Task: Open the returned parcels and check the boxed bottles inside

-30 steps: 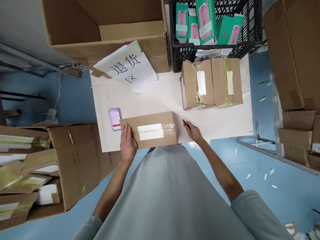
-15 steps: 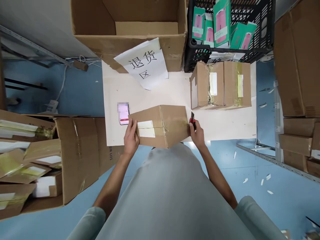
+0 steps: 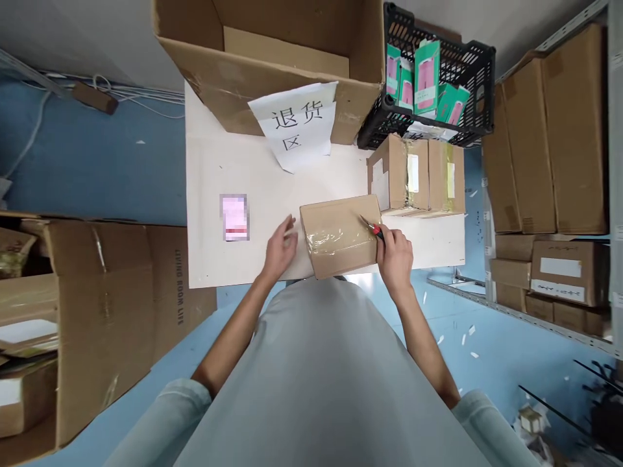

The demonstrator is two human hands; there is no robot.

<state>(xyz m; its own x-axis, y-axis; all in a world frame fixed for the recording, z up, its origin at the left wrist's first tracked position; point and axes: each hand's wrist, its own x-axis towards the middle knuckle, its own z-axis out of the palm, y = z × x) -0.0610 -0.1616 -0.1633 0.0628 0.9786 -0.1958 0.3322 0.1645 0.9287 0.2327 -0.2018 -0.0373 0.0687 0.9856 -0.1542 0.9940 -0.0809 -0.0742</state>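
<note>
A taped brown carton (image 3: 341, 237) lies at the near edge of the white table (image 3: 209, 259), slightly turned. My right hand (image 3: 395, 259) is closed around a red and black cutter (image 3: 374, 229), its blade pointing left over the carton's top. That hand is at the carton's right side. Just left of the carton, my left hand (image 3: 281, 248) has its fingers apart and holds nothing. Farther left on the table is a phone (image 3: 236, 217) with a blurred pink screen.
Two taped cartons (image 3: 440, 178) stand at the table's right, below a black crate (image 3: 479, 104) of green boxes. A large open box (image 3: 219, 78) with a paper sign (image 3: 296, 126) is at the back. Another open box (image 3: 107, 305) stands left, shelving right.
The carton now shows a different face, without the white label. My left hand has let go of it. The cutter has come over its top, and the view has shifted.
</note>
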